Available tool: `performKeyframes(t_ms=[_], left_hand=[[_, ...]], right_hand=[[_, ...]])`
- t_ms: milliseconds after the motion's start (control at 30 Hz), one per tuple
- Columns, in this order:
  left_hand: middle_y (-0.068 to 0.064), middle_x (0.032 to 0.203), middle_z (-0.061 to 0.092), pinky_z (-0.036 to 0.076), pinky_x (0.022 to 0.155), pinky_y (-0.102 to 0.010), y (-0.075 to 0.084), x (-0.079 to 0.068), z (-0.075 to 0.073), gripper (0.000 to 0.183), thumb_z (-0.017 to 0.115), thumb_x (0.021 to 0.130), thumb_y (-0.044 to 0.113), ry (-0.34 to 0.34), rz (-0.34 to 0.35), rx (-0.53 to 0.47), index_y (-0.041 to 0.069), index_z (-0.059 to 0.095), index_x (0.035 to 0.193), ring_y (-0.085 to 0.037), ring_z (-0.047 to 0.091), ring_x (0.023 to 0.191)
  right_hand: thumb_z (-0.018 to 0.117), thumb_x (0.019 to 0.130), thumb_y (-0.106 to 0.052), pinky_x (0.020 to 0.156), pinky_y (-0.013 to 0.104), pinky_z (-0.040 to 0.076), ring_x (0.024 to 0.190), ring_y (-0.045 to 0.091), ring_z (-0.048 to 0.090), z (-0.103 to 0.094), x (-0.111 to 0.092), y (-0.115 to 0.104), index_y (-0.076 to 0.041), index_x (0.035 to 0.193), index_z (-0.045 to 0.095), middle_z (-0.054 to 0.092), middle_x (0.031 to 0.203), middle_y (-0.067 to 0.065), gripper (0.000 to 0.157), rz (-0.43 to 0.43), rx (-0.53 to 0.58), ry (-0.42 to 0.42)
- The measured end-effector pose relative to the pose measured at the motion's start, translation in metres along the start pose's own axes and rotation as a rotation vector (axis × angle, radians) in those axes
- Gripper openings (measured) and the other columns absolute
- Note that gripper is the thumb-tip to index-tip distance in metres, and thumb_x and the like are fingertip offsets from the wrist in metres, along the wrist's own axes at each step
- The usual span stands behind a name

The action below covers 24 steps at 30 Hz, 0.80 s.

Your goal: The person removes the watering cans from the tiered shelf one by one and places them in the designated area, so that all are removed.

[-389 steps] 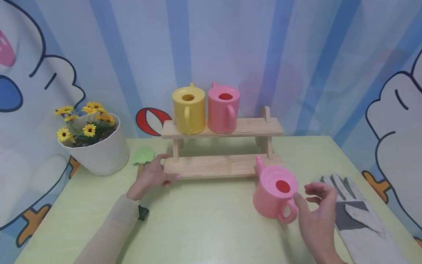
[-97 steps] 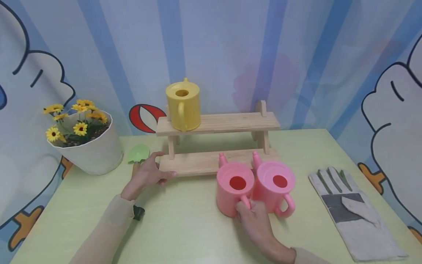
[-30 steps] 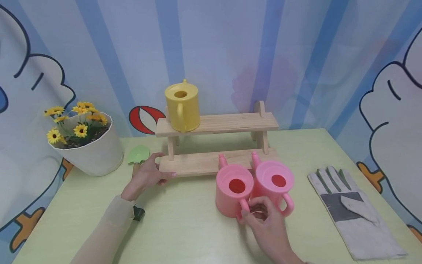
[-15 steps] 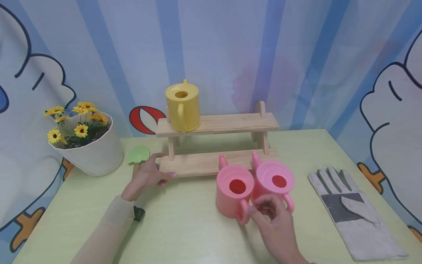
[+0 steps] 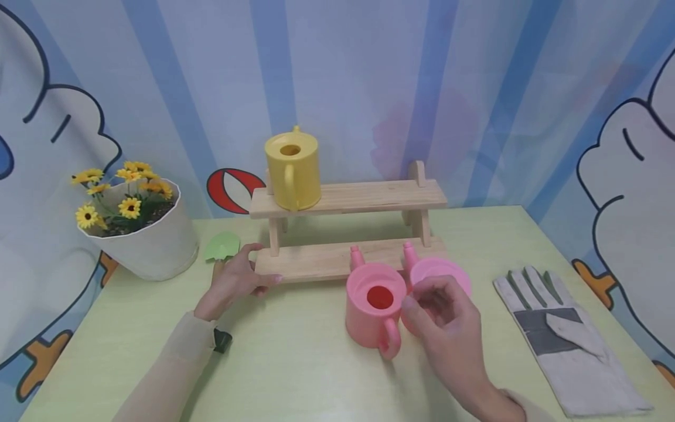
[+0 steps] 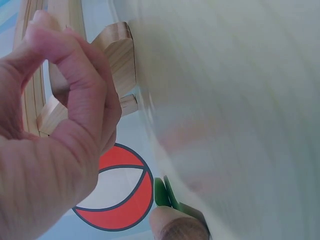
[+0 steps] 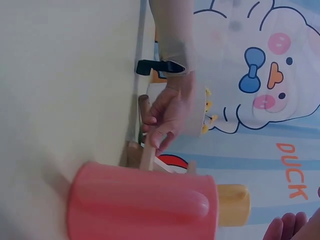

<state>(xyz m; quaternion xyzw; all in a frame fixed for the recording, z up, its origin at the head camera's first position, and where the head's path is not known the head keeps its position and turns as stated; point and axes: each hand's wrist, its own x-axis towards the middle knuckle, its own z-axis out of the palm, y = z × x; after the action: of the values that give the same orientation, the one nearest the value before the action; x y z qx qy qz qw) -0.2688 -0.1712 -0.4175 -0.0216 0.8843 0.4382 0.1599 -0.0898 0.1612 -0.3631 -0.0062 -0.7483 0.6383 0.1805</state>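
My left hand (image 5: 237, 278) grips the left end of the lower board of a two-tier wooden shelf (image 5: 390, 196), thumb along its front edge. On the upper board stands a yellow watering can (image 5: 303, 184). Two pink watering cans stand side by side at the shelf's front, spouts pointing to the back. Beside the left pink can (image 5: 364, 322) my right hand (image 5: 450, 331) hovers with loosely bent fingers, holding nothing. It hides most of the right pink can (image 5: 440, 268). In the right wrist view a pink can (image 7: 140, 205) fills the bottom, and right fingertips (image 7: 290, 227) show at the lower right.
A white pot (image 5: 158, 252) of yellow flowers stands at the left. Next to my left hand lies a green-bladed trowel (image 5: 222, 245), its wooden handle end (image 6: 182, 227) near in the left wrist view. A grey-white work glove (image 5: 575, 346) lies at the right.
A pink watering can has come down from the upper board to the table beside the other. My right hand has let go of its handle and moved up and right. My left hand stays put.
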Motion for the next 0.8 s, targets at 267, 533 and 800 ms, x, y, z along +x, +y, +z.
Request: performKeyframes(t_ms=[267,533,800], left_hand=[[-0.010,0.097,0.067,0.051,0.073,-0.029,0.000,0.000,-0.001,0.101,0.089,0.093,0.026,-0.007,0.007,0.000,0.009,0.025,0.169,-0.016,0.065,0.069],[-0.010,0.097,0.067,0.049,0.076,-0.030,0.000,0.002,0.001,0.098,0.088,0.094,0.029,-0.007,-0.013,0.008,0.012,0.026,0.168,-0.018,0.065,0.073],[-0.009,0.097,0.070,0.047,0.080,-0.033,0.000,0.001,-0.001,0.098,0.089,0.093,0.031,0.009,-0.018,0.050,0.013,0.027,0.168,-0.018,0.067,0.073]], right_hand=[[0.074,0.098,0.005,0.098,0.018,0.058,0.103,0.015,0.070,0.009,0.018,-0.017,0.001,0.123,0.060,0.068,0.112,0.000,0.029,-0.168,0.067,-0.077],[0.074,0.096,0.002,0.095,0.020,0.057,0.104,0.019,0.067,0.021,0.043,-0.033,-0.003,0.126,0.056,0.065,0.111,0.007,0.035,-0.181,0.052,-0.167],[0.077,0.097,-0.006,0.098,0.016,0.055,0.111,0.024,0.066,0.045,0.075,-0.039,-0.004,0.134,0.053,0.065,0.118,0.012,0.044,-0.138,0.013,-0.238]])
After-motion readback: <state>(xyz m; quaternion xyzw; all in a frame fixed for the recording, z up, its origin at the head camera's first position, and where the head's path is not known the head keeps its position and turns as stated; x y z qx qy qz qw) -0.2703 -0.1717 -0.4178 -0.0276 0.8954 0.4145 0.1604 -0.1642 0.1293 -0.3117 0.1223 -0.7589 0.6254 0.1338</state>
